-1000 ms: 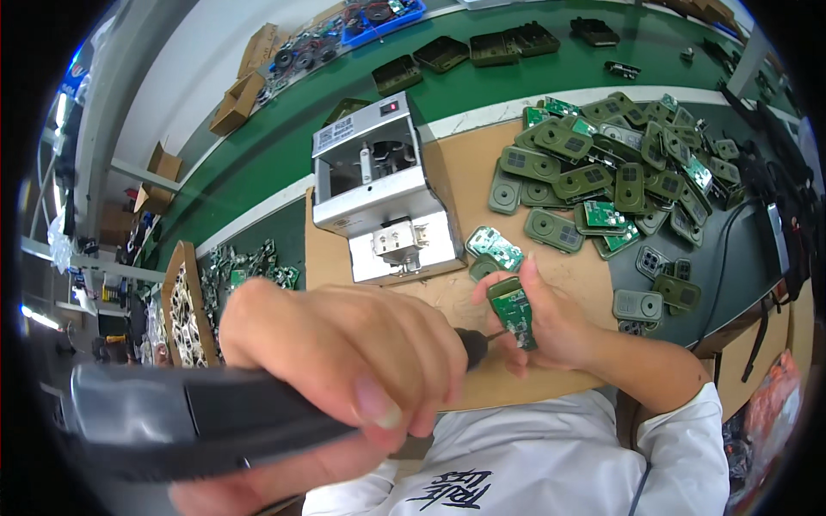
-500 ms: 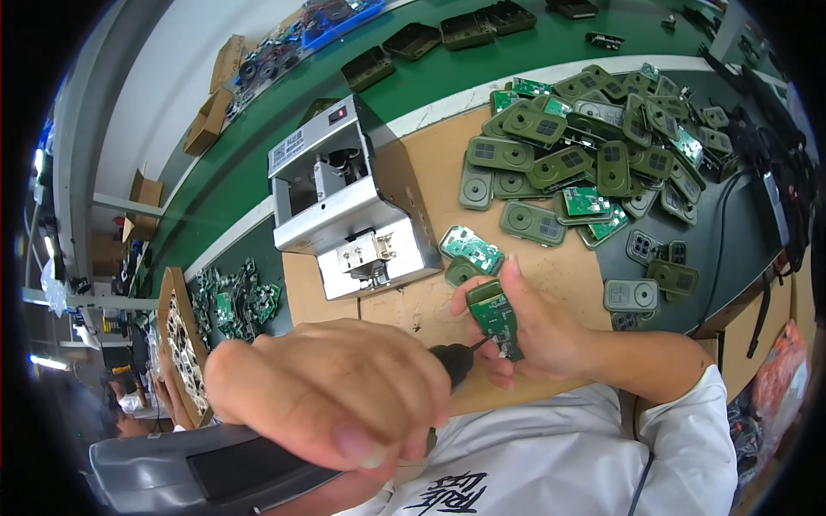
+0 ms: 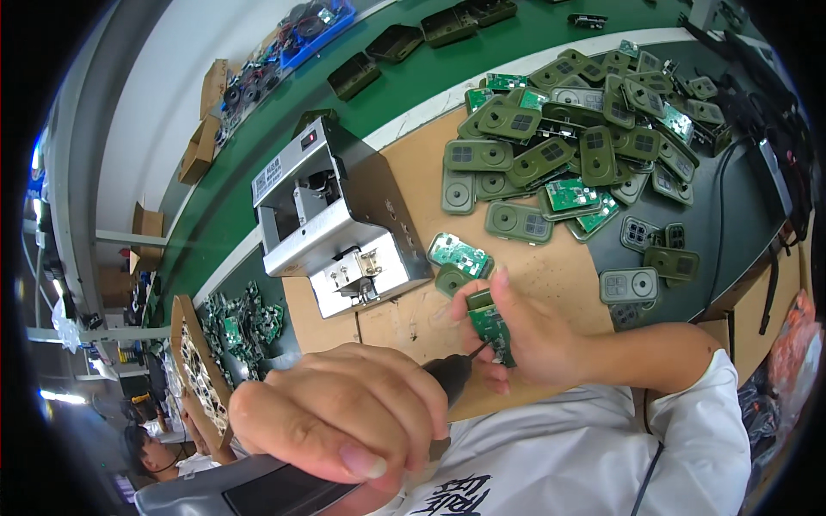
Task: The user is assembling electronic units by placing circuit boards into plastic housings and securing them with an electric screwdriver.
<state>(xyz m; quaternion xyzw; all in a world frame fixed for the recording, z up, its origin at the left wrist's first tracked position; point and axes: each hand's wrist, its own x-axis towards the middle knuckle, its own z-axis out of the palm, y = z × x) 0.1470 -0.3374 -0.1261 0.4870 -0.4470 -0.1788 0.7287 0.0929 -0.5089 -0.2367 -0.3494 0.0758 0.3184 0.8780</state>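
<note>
My left hand (image 3: 344,413) is closed round a dark grey electric screwdriver (image 3: 258,486), whose black nose points right. Its thin bit meets a green circuit board (image 3: 490,329) seated in an olive-green plastic casing. My right hand (image 3: 542,340) grips that board in its casing, thumb on the near side and fingers behind. Just beyond lie another bare-faced circuit board (image 3: 460,254) and an olive casing piece (image 3: 452,279) on the brown cardboard. I cannot make out the screw under the bit.
A silver metal machine (image 3: 344,215) stands left of centre. Many olive casings (image 3: 508,120) and boards are heaped at the far right. Loose boards (image 3: 241,327) lie left, beside a cardboard tray (image 3: 185,344). Black cables (image 3: 718,232) run along the right; another person (image 3: 155,451) sits lower left.
The view has shifted, and the machine and heap sit slightly further left. The screwdriver stays at the board, its handle shifted a little right. The person at lower left shows more.
</note>
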